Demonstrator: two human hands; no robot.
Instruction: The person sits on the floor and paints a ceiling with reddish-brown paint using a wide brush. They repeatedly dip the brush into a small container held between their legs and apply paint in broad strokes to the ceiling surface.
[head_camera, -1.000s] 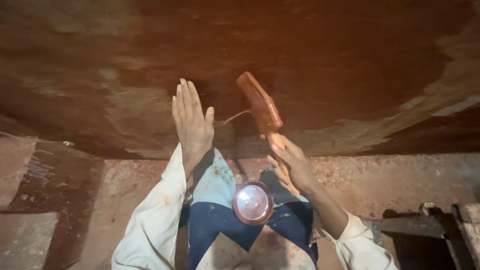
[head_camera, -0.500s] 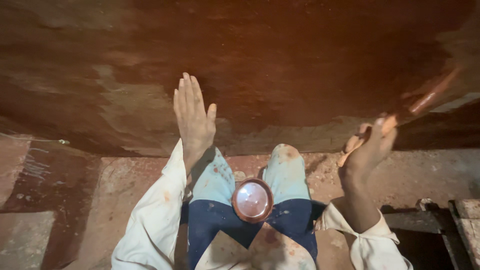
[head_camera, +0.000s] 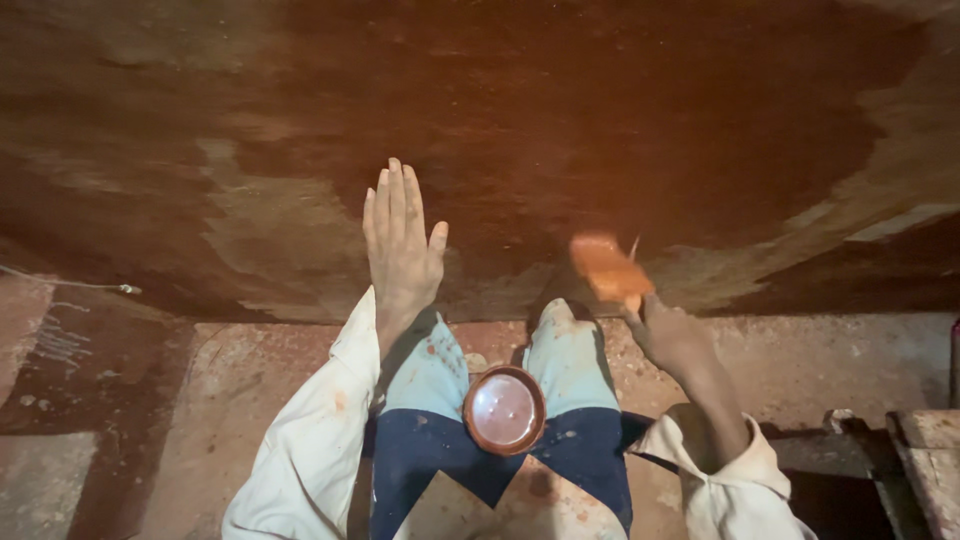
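Note:
My left hand (head_camera: 400, 245) lies flat and open against a rusty brown curved metal wall (head_camera: 560, 130), fingers pointing up. To its right, my right hand (head_camera: 672, 335) grips the handle of a hammer (head_camera: 606, 268), whose orange-lit head is blurred and sits at the wall's lower edge. Both arms wear white sleeves. A round lamp (head_camera: 504, 409) hangs at my chest above my light trousers.
A stained concrete floor (head_camera: 240, 400) runs under the wall. A thin wire (head_camera: 70, 282) lies at the far left. Dark metal pieces (head_camera: 900, 440) sit at the lower right.
My right hand swung the hammer out to the right half a second ago and has brought it back in against the wall. My left hand stayed flat on the wall.

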